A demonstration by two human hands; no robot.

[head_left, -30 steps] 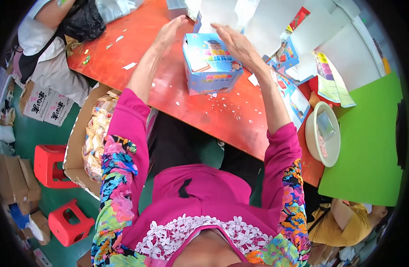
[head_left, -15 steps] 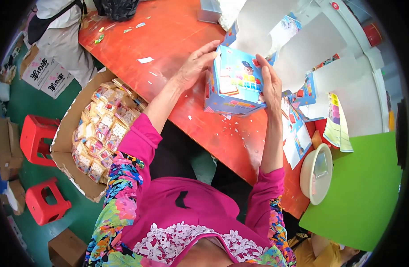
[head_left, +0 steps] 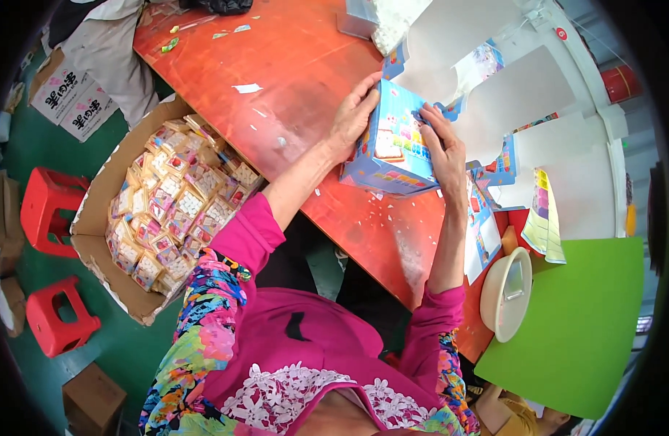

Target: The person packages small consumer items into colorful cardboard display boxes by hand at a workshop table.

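Note:
A blue printed carton [head_left: 403,134] with colourful pictures rests on the red table, tilted a little toward me. My left hand [head_left: 354,120] grips its left side, thumb along the upper edge and fingers round the far corner. On the other side my right hand [head_left: 445,149] holds the carton, its bent fingers lying over the right edge of the printed face. The underside and far side of the carton are hidden. More flat blue printed cardboard [head_left: 498,163] lies to the right of my hand, partly under the white sheets.
At my left stands a large open cardboard box [head_left: 94,251] of small wrapped biscuit packs [head_left: 171,203]. Red stools [head_left: 62,316] are on the green floor. A cream basin [head_left: 487,294] sits at the table's right, by a green board [head_left: 574,320]. A person [head_left: 109,58] is at the far left.
My right fingers have moved from the carton's far right edge onto its printed face. The view has shifted slightly, and the carton appears a little farther right.

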